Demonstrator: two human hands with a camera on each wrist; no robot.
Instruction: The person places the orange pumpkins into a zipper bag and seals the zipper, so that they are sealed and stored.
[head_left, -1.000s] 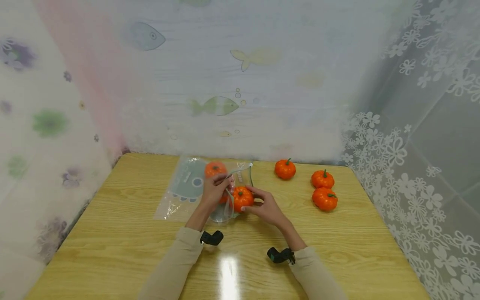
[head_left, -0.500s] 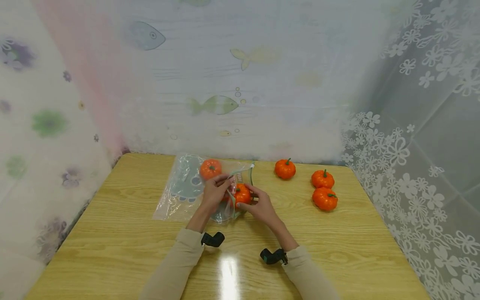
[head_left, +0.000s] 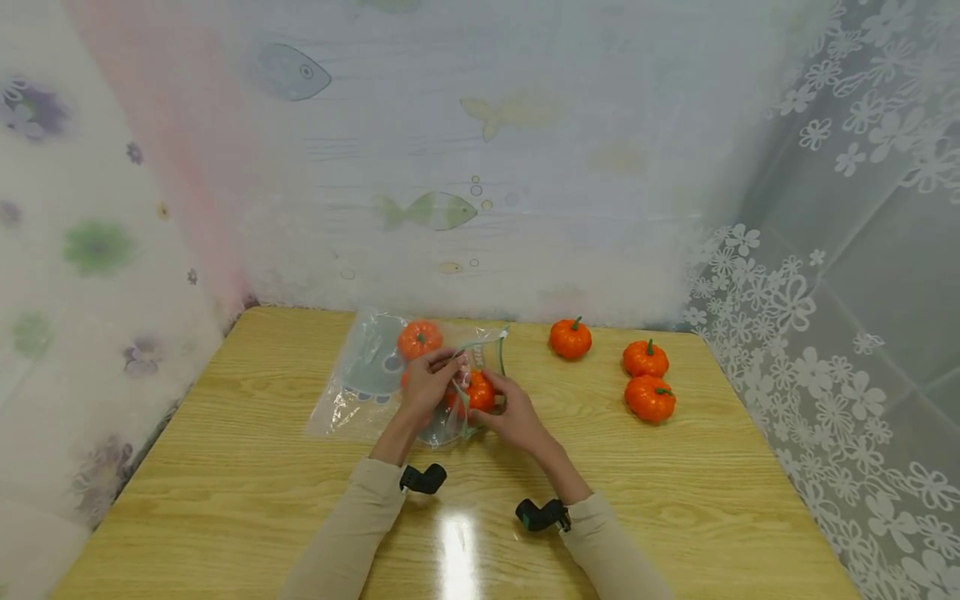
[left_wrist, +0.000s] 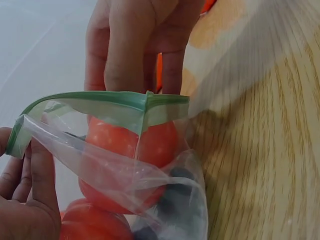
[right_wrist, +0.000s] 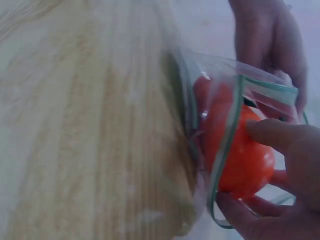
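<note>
A clear zip bag (head_left: 341,412) with a green zip strip and a blue-grey print lies on the table. My left hand (head_left: 424,387) pinches one edge of its mouth, seen also at the lower left of the left wrist view. My right hand (head_left: 522,421) grips a small orange toy pumpkin (right_wrist: 245,157) with thumb and fingers. That pumpkin is largely inside the bag's mouth, with the green strip (left_wrist: 100,97) around it. Through the film another pumpkin (head_left: 418,339) shows at the far side of the bag. One more pumpkin (left_wrist: 95,225) is partly hidden by my left hand.
On the right of the wooden table (head_left: 225,500) stand a single pumpkin (head_left: 570,339) near the back edge and two more pumpkins, one behind (head_left: 645,359) and one in front (head_left: 649,398), close together. A patterned curtain (head_left: 480,250) hangs behind the table.
My right hand has moved left, and the pumpkin in it has gone deeper into the bag. The far pumpkin inside the bag has shifted slightly left. My left hand stays at the bag's edge.
</note>
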